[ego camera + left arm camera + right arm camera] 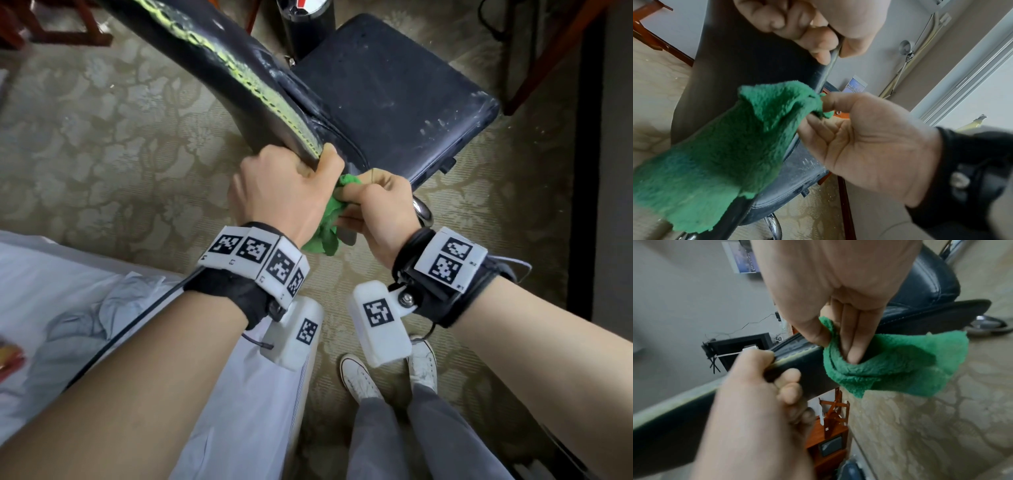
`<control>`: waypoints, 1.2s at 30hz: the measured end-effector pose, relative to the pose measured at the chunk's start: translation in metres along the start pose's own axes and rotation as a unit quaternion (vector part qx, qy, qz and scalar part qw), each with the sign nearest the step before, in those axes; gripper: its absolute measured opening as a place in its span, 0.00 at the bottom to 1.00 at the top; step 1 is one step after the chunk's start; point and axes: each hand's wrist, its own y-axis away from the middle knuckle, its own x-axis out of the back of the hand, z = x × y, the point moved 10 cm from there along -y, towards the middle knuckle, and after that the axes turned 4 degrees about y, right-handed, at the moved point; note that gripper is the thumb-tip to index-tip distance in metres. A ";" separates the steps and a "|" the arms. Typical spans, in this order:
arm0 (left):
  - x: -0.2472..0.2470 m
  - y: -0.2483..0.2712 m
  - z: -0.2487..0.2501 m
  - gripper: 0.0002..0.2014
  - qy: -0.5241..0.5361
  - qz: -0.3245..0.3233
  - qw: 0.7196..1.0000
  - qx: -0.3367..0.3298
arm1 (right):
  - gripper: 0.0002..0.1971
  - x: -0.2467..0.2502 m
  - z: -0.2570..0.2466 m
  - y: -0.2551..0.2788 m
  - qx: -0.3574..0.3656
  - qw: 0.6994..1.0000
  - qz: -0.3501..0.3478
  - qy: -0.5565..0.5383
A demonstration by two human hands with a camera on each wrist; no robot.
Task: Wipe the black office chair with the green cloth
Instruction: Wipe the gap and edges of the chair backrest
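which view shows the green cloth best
Left wrist: the green cloth fills the frame, draped over the chair back. Right wrist shows it bunched under fingers; head view shows only a scrap between the hands.

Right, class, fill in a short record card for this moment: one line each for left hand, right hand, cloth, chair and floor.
left hand: left hand grips the edge of the backrest
right hand: right hand pinches the green cloth beside that edge
cloth: bunched, partly hanging below the hands
chair: black office chair; the seat shows pale scuffs
floor: patterned carpet
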 end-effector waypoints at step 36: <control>0.024 0.006 0.016 0.31 0.016 0.019 1.000 0.016 | 0.09 -0.001 -0.033 0.021 0.049 0.998 0.010 0.041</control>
